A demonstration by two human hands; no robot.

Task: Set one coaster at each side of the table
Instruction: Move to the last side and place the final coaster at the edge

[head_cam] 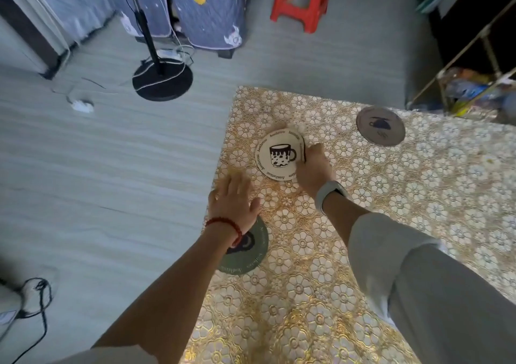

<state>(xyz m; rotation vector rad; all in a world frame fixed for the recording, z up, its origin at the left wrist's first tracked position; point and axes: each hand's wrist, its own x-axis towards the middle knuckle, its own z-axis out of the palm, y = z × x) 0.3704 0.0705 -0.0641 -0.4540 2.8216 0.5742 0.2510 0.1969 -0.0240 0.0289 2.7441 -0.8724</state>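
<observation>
A gold flower-patterned table (363, 224) fills the right half of the head view. My right hand (314, 168) grips the right edge of a cream coaster (276, 155) with a black mug print, near the table's far left corner. A second coaster's edge peeks out behind it, blurred. A green coaster (254, 254) lies at the left edge, partly under my left wrist. My left hand (233, 196) hovers flat with fingers spread over the left edge, holding nothing. A grey coaster (381, 126) lies flat by the far edge.
On the floor to the left stand a black round lamp base (162, 80) with its pole, loose cables and a power strip (82, 105). A red plastic stool (303, 0) stands beyond the table. A wire shelf (474, 84) with packets sits at the far right.
</observation>
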